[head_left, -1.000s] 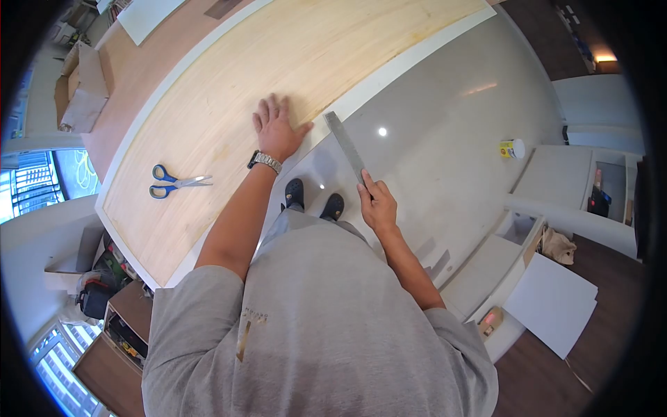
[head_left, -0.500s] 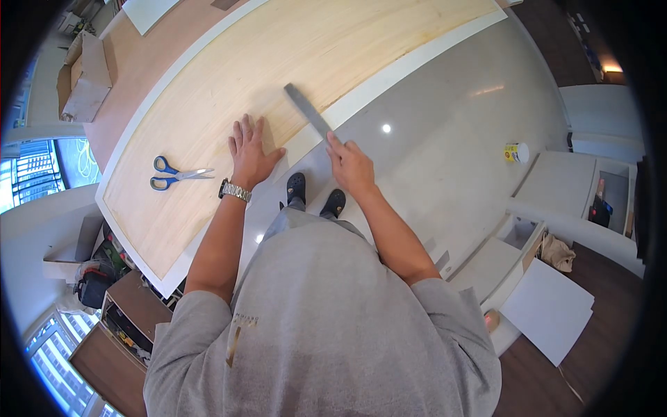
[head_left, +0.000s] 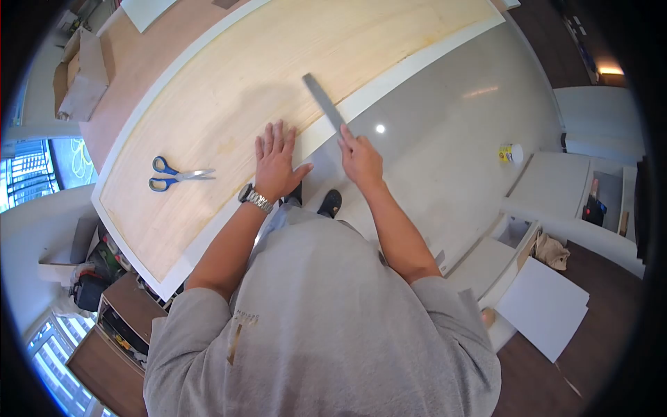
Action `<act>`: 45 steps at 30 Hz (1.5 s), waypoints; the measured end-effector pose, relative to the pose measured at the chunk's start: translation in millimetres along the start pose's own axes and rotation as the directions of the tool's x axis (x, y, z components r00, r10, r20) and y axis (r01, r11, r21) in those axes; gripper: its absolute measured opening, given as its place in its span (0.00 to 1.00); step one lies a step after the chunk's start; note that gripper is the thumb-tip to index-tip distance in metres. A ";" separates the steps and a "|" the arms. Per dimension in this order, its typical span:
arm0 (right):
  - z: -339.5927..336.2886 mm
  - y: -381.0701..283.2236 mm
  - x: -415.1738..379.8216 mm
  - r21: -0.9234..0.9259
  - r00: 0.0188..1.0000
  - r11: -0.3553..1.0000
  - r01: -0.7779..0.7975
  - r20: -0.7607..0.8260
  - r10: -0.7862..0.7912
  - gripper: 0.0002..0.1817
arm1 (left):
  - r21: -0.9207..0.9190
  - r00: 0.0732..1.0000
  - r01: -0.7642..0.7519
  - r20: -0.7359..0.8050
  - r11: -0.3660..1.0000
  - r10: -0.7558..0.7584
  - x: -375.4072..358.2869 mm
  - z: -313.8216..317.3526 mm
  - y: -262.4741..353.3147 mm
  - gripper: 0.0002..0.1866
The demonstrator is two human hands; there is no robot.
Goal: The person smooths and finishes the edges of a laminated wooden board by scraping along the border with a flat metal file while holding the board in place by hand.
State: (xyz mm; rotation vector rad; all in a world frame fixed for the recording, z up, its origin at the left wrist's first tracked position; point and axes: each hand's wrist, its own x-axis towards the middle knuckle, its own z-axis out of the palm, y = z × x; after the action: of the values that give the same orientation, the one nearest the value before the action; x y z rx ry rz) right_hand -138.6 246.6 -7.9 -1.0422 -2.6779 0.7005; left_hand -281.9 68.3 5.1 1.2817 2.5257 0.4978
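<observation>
A large pale wooden panel (head_left: pixel 208 132) with a white border lies in front of me. My left hand (head_left: pixel 277 163) rests flat at its near edge, fingers stretched forward and thumb out to the right. Closed around the near end of a long grey flat file (head_left: pixel 323 102) is my right hand (head_left: pixel 362 161), just off the panel's edge. The file slants forward and left, its far end over the wood and its middle crossing the white border. Scissors (head_left: pixel 179 175) with blue handles lie on the panel, left of my left hand, blades slightly apart.
An open cardboard box (head_left: pixel 85 76) stands beyond the panel at the left. Grey floor (head_left: pixel 438 132) spreads to the right, with a yellow and white tub (head_left: pixel 511 153) on it. White drawer units (head_left: pixel 549 184) and white sheets (head_left: pixel 544 306) are at the right.
Both hands have shifted to the right along the panel's near edge. The file has moved with my right hand, and its far end now lies farther right and forward. The scissors stay put.
</observation>
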 end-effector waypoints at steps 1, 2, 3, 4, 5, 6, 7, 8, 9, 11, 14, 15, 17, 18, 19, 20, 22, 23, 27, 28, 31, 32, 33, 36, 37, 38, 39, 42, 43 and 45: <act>-1.7 -1.9 9.8 0.015 0.999 1.000 -0.016 -0.043 0.017 0.21 | 0.014 1.000 -0.018 0.007 1.000 0.018 8.7 -0.5 3.8 0.52; -3.9 0.4 8.7 0.041 0.998 0.999 -0.022 -0.063 0.024 0.21 | 0.026 0.999 -0.037 0.011 0.999 0.036 18.8 -2.0 5.8 0.53; -6.5 7.5 2.0 0.063 0.996 0.998 -0.023 -0.079 0.028 0.20 | 0.038 0.999 -0.049 0.014 0.998 0.048 28.2 -3.1 6.8 0.53; -8.6 15.6 -8.5 0.081 0.996 0.996 -0.024 -0.089 0.031 0.20 | 0.046 0.998 -0.056 0.020 0.997 0.055 34.8 -4.3 9.4 0.54; -11.9 22.4 -24.6 0.057 0.997 0.998 -0.032 -0.065 0.035 0.20 | 0.050 0.998 -0.060 0.030 0.997 0.058 38.2 -3.4 11.9 0.54; -15.6 28.6 -42.6 0.032 0.998 0.999 -0.037 -0.040 0.038 0.20 | 0.053 0.998 -0.061 0.038 0.997 0.059 41.5 -1.1 12.8 0.54; -17.2 33.8 -55.4 0.008 0.999 0.999 -0.040 -0.016 0.040 0.20 | 0.057 0.997 -0.062 0.046 0.996 0.059 45.3 0.7 13.4 0.54; -14.6 38.6 -65.0 0.035 0.999 0.998 -0.049 -0.008 0.050 0.21 | 0.062 0.997 -0.063 0.056 0.996 0.059 47.3 1.9 14.0 0.54; -10.5 43.4 -71.6 0.064 0.998 0.996 -0.057 -0.001 0.058 0.21 | 0.084 0.996 -0.062 0.073 0.995 0.056 49.0 2.7 14.3 0.55; -6.3 44.0 -62.2 0.048 0.999 0.998 -0.048 0.007 0.048 0.21 | 0.132 0.992 -0.063 0.114 0.989 0.048 48.6 2.0 14.9 0.56; -1.6 34.7 13.6 -0.046 1.000 0.999 -0.014 -0.001 0.014 0.22 | 0.194 0.990 -0.068 0.131 0.979 0.043 48.2 1.2 16.9 0.55; -6.2 28.9 30.3 -0.043 1.000 0.999 -0.012 -0.021 0.012 0.22 | 0.195 0.989 -0.065 0.142 0.979 0.038 45.6 1.2 18.5 0.55; -7.4 31.2 33.7 -0.023 0.999 0.999 -0.031 -0.044 0.030 0.22 | 0.201 0.989 -0.064 0.145 0.977 0.035 48.9 -1.5 19.5 0.54; -7.6 31.9 40.2 -0.017 0.998 0.999 -0.033 -0.055 0.032 0.22 | 0.206 0.989 -0.066 0.141 0.976 0.037 51.1 -2.9 19.4 0.54; -9.0 34.3 32.6 -0.019 0.998 0.999 -0.034 -0.045 0.033 0.22 | 0.205 0.990 -0.062 0.139 0.977 0.034 50.5 -2.1 19.0 0.54; -11.8 39.0 6.1 -0.025 0.999 0.999 -0.036 -0.026 0.036 0.22 | 0.199 0.990 -0.053 0.142 0.979 0.025 49.4 -0.1 18.8 0.54; -13.6 50.0 -42.1 0.007 0.999 0.999 -0.049 0.008 0.049 0.21 | 0.190 0.990 -0.059 0.136 0.980 0.034 48.0 0.0 18.9 0.54; -12.3 55.6 -60.4 0.049 0.998 0.997 -0.056 0.015 0.055 0.21 | 0.189 0.991 -0.060 0.131 0.980 0.036 48.1 -0.7 18.7 0.54; 1.0 56.1 -29.3 -0.012 1.000 1.000 -0.022 0.015 0.022 0.21 | 0.191 0.991 -0.071 0.128 0.979 0.046 49.2 1.2 17.4 0.54; -0.1 48.5 -4.7 -0.013 1.000 1.000 -0.018 0.009 0.018 0.21 | 0.194 0.991 -0.072 0.123 0.978 0.048 49.9 2.9 16.4 0.54; -12.0 30.0 35.5 -0.026 0.999 0.999 -0.029 -0.015 0.029 0.21 | 0.203 0.990 -0.072 0.132 0.976 0.046 45.4 4.8 17.1 0.55; -10.3 31.9 34.9 -0.041 0.999 0.998 -0.038 -0.019 0.037 0.21 | 0.205 0.991 -0.069 0.127 0.976 0.043 49.5 2.6 17.4 0.55; -7.7 33.2 33.6 -0.059 0.999 0.997 -0.043 -0.020 0.042 0.21 | 0.206 0.992 -0.074 0.116 0.976 0.051 53.0 1.3 17.0 0.55; -13.2 41.9 -31.9 0.000 0.997 0.997 -0.074 0.029 0.074 0.21 | 0.185 0.994 -0.066 0.103 0.981 0.047 48.1 4.2 16.7 0.55; -11.3 44.6 -43.7 0.023 0.997 0.997 -0.071 0.037 0.071 0.21 | 0.176 0.994 -0.066 0.092 0.982 0.050 48.4 3.8 16.3 0.55; -9.8 46.2 -54.8 0.049 0.996 0.996 -0.074 0.043 0.072 0.21 | 0.170 0.995 -0.070 0.086 0.983 0.056 47.5 3.6 16.1 0.56; -7.1 48.3 -59.4 0.077 0.996 0.994 -0.079 0.046 0.075 0.21 | 0.176 0.995 -0.067 0.086 0.982 0.052 47.4 3.7 15.9 0.56; 5.0 42.6 2.7 -0.009 1.000 1.000 0.006 -0.029 -0.007 0.21 | 0.191 0.994 -0.074 0.090 0.979 0.058 47.1 7.0 16.4 0.57; 3.2 39.6 19.1 0.002 0.999 1.000 0.004 -0.039 -0.004 0.21 | 0.193 0.995 -0.073 0.086 0.978 0.057 47.2 8.8 15.3 0.57; -5.3 29.9 47.9 0.029 0.997 1.000 0.003 -0.081 0.000 0.21 | 0.206 0.993 -0.072 0.109 0.976 0.050 48.9 3.5 16.4 0.58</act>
State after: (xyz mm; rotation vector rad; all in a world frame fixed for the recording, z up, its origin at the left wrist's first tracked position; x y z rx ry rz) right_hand -154.5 300.1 -17.8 -1.0386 -2.5922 0.6794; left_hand -296.8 117.9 4.9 1.4222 2.5110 0.1744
